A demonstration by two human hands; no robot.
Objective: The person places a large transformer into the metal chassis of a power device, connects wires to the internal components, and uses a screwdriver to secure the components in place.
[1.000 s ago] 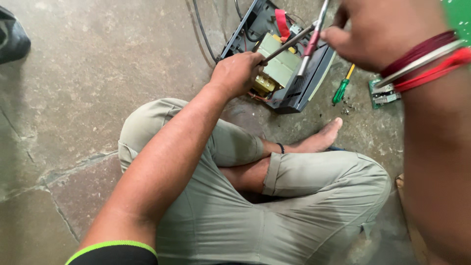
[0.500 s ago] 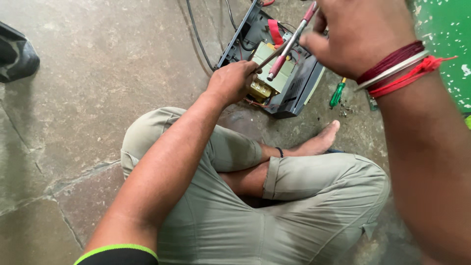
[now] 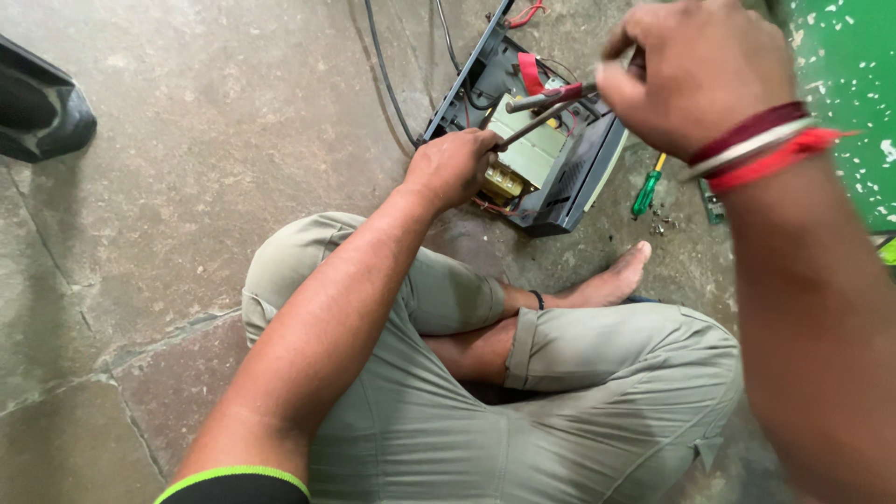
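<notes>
gripping thin metal rod (image 3: 532, 124) in left hand (image 3: 451, 168) | right hand (image 3: 695, 70) closed on red-handled tool (image 3: 551, 96) | open black casing (image 3: 569, 177)

trousers (image 3: 560, 392): plain olive-khaki cloth
sleeve cuff (image 3: 233, 481): black with a bright lime-green edge
wrist bands (image 3: 756, 149): dark maroon, white and bright red, stacked on the right wrist
anklet (image 3: 539, 300): thin, black
floor (image 3: 187, 187): mottled grey stone slabs with darker cracks and stains
casing (image 3: 579, 177): black plastic shell, open
transformer (image 3: 532, 154): pale cream-green block with brass-yellow winding at the lower end
tool in right hand (image 3: 551, 96): dark metal shaft, red grip section
screwdriver on floor (image 3: 646, 191): translucent green handle, yellow neck
cables (image 3: 387, 75): black, with a red wire at the top
wall (image 3: 845, 84): bright green, flecked with white
object at left edge (image 3: 37, 107): black
</notes>
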